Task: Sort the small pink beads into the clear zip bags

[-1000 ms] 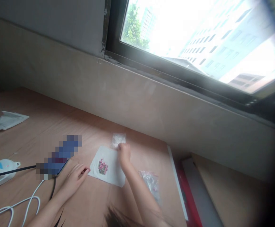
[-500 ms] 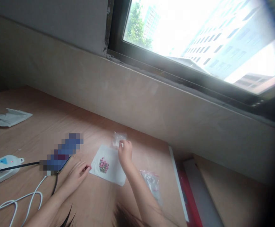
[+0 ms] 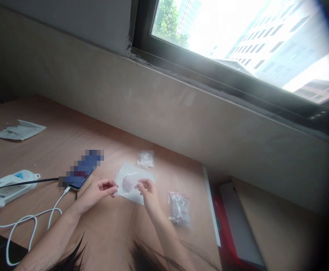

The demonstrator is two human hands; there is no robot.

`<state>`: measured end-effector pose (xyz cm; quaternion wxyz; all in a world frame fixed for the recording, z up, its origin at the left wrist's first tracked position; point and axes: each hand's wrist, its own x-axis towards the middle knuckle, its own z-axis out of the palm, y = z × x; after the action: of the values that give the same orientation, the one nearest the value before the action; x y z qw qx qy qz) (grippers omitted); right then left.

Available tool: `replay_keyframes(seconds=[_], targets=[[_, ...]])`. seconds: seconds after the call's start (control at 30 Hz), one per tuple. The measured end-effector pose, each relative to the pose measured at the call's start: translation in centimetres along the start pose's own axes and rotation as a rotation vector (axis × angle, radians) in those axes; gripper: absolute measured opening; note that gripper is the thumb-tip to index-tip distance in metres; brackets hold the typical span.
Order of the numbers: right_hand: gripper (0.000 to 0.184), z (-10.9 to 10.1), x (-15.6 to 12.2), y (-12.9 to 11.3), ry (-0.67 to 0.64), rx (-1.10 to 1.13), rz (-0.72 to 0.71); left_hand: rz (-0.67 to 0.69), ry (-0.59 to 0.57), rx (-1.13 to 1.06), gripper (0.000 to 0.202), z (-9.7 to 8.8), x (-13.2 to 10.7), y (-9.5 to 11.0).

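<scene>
A clear zip bag point(image 3: 121, 177) with a thin red strip along its left edge is stretched between my hands. My left hand point(image 3: 107, 187) is closed on the bag's left edge, with the red strip rising above the fingers. On the other side, my right hand point(image 3: 149, 188) pinches the bag with thumb and fingertips. Below it lies a white paper sheet point(image 3: 137, 197). A small pile of pink and metallic pieces point(image 3: 127, 183) on the sheet shows blurred through the plastic.
Behind the sheet lies a small clear bag point(image 3: 145, 159); another clear bag with red bits point(image 3: 179, 208) is at right. To the left are a phone point(image 3: 81, 173) on a white cable, a power strip point(image 3: 8, 188) and a torn white packet point(image 3: 20, 131).
My right hand has come back from the small bag behind the sheet toward me. My left hand has lifted from beside the sheet. A clear zip bag is now held between both hands.
</scene>
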<state>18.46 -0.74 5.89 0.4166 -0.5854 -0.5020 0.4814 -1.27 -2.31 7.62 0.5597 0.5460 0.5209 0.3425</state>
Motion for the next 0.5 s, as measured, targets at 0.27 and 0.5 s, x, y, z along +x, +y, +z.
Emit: replay_keyframes(seconds=[0.27,0.5], targets=[[0.016,1.9,-2.0,-4.1,-0.141,-0.302,-0.224,-0.006,-0.028,0.096,0.02,0.7,-0.3,2.5],[0.012,2.9,-2.1,-5.3,-0.282,-0.373,-0.281,-0.011,-0.032,0.127,0.018,1.1,-0.6,4.1]])
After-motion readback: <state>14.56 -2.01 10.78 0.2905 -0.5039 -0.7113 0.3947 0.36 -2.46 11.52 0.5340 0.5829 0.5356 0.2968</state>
